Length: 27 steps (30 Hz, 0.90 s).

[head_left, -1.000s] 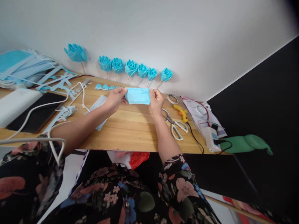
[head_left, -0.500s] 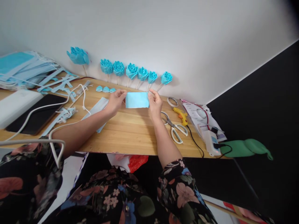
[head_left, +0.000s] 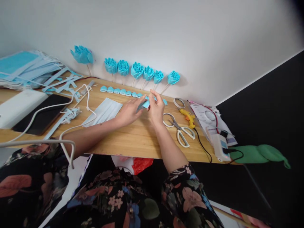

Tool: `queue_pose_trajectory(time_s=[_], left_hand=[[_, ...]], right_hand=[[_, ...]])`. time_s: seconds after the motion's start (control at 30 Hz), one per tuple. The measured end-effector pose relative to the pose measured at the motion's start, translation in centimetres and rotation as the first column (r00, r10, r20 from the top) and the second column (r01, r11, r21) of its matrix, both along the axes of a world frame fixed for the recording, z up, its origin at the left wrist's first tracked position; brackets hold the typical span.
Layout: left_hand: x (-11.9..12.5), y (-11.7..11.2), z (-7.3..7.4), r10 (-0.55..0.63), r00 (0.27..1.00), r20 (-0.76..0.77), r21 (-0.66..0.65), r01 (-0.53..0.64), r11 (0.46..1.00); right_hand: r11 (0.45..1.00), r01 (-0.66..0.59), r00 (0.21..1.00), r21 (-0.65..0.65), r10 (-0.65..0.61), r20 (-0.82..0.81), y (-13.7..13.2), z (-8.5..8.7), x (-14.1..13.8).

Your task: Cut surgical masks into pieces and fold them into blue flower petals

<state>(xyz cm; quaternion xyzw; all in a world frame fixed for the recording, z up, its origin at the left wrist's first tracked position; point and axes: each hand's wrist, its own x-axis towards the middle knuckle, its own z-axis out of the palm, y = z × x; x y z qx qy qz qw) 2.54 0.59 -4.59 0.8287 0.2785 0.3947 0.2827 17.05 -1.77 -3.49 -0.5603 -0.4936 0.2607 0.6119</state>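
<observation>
My left hand and my right hand meet over the wooden table, pinching a small folded blue piece of mask fabric between their fingertips. Most of the piece is hidden by the fingers. Just behind the hands runs a row of several small blue folded petals. A flat pale blue face mask lies to the left of my left hand.
Several blue fabric roses on sticks lean on the white wall. White-handled scissors, a yellow glue gun and a tape roll lie right. A stack of masks, strips, a phone and cables lie left.
The blue rectangle that was stretched between both hands has been folded small, and the hands have come together. The row of petals behind them now shows.
</observation>
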Motion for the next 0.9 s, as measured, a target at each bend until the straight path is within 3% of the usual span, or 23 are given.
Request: queue_pose_trajectory(time_s=[0.07, 0.17, 0.27, 0.37, 0.53, 0.7, 0.9], left_hand=[[-0.2, 0.4, 0.4, -0.047, 0.985, 0.169, -0.23, 0.086, 0.969], [-0.6, 0.7, 1.4, -0.042, 0.911, 0.411, -0.541, 0.28, 0.793], [-0.7, 0.6, 2.2, 0.038, 0.868, 0.495, -0.678, 0.359, 0.642], [-0.7, 0.4, 2.5, 0.047, 0.858, 0.512, -0.72, 0.399, 0.568], [-0.7, 0.0, 2.7, 0.001, 0.883, 0.468, -0.722, 0.382, 0.576], [-0.8, 0.0, 2.6, -0.029, 0.91, 0.412, -0.698, 0.337, 0.632], [-0.7, 0.8, 1.2, -0.079, 0.974, 0.213, -0.694, 0.208, 0.689]], right_hand=[[0.998, -0.068, 0.997, 0.005, 0.068, -0.024, -0.4, 0.7, -0.2], [0.996, -0.082, 0.994, 0.035, 0.08, 0.078, -0.7, 1.6, 0.2], [0.993, 0.006, 0.977, 0.118, -0.031, 0.21, -0.7, 2.4, 1.3], [0.987, -0.029, 0.954, 0.158, -0.019, 0.298, -0.6, 2.8, 2.2], [0.984, -0.175, 0.911, -0.02, 0.17, 0.375, -0.4, 2.4, 2.6], [0.995, -0.101, 0.939, -0.007, 0.098, 0.331, -0.3, 2.1, 2.7], [0.996, -0.023, 0.911, 0.084, -0.014, 0.412, -0.3, 2.2, 3.1]])
